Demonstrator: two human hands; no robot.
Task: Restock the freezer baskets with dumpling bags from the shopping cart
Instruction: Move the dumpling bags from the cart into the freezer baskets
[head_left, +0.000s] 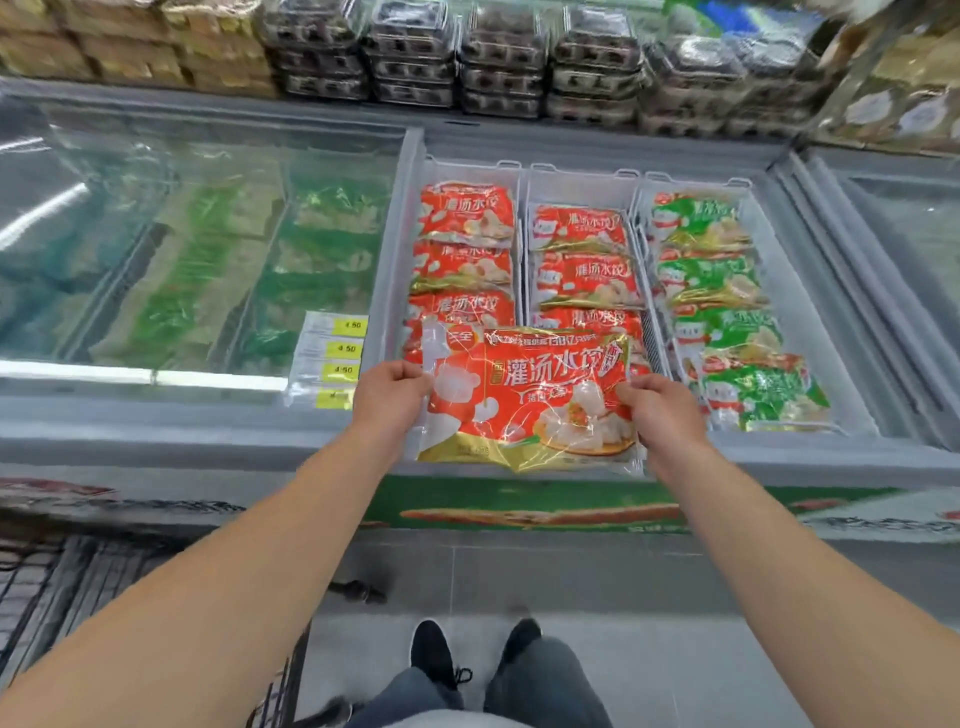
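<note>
Red plastic dumpling bag (530, 395) pinched at both short ends, left hand (390, 396), right hand (662, 415); long axis crosswise; hovering over near end of red-stocked white freezer baskets (470, 171).

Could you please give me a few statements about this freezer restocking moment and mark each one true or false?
1. Both hands hold one red dumpling bag, the left hand and the right hand at opposite edges. True.
2. The rightmost basket holds red bags. False: it holds green bags.
3. The held bag already lies flat inside a basket. False: it is held above the freezer's front edge.
4. Yellow price tags sit on the glass lid left of the baskets. True.
</note>
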